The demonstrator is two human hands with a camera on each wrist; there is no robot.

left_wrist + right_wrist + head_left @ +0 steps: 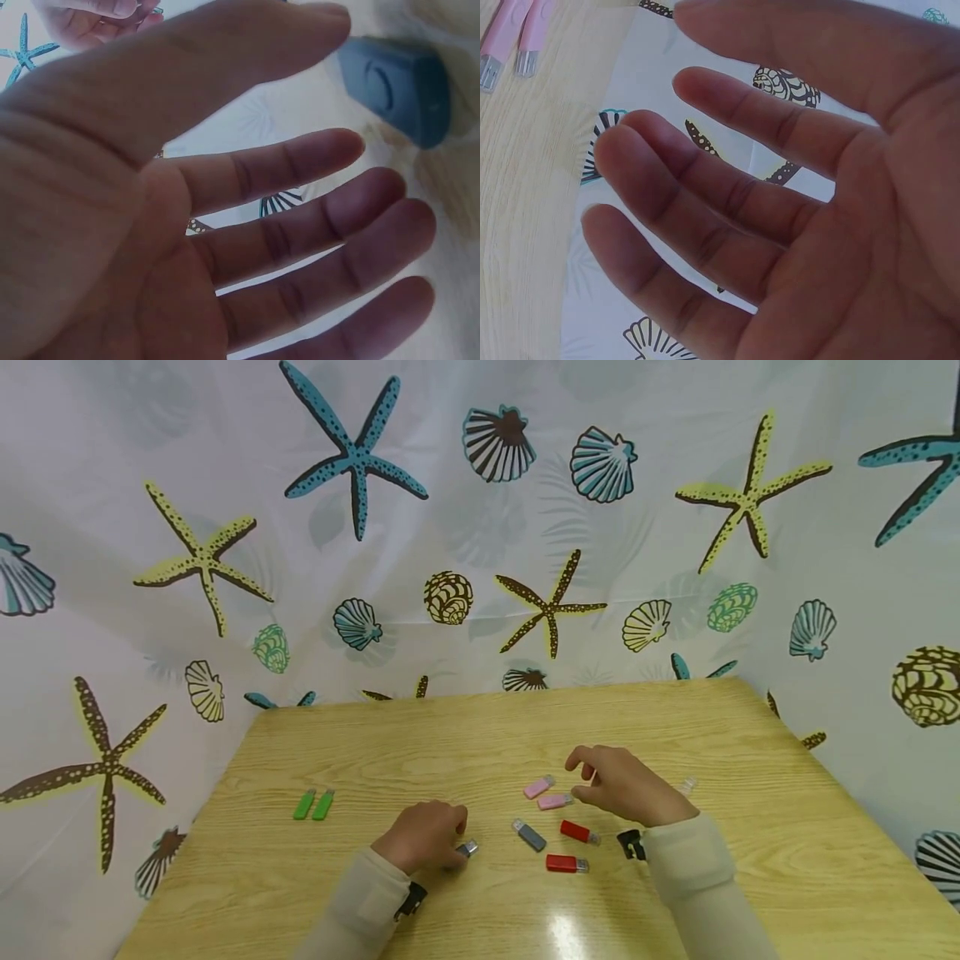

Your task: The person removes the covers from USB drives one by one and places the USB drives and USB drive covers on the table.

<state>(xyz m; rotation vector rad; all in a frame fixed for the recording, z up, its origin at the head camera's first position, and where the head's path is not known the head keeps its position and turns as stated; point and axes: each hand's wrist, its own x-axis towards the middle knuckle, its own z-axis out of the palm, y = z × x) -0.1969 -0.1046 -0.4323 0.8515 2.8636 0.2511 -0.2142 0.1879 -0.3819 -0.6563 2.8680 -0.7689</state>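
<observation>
My left hand (426, 837) is low over the table, its thumb close to a grey USB stick (467, 848). In the left wrist view that stick (397, 88) lies by the thumb tip, and the fingers are spread apart; whether the thumb touches it I cannot tell. The right hand (617, 783) hovers with loosely bent fingers and holds nothing. Just left of it lie two pink USB sticks, one (537, 787) behind the other (555, 802). Between the hands are another grey stick (530, 836) and two red ones, the farther (576, 832) and the nearer (567, 863).
Two green USB sticks (313, 805) lie side by side toward the left of the wooden table (420, 735). A whitish, see-through item (687, 786) shows just beyond the right wrist. A cloth (450, 527) printed with starfish and shells hangs behind the table.
</observation>
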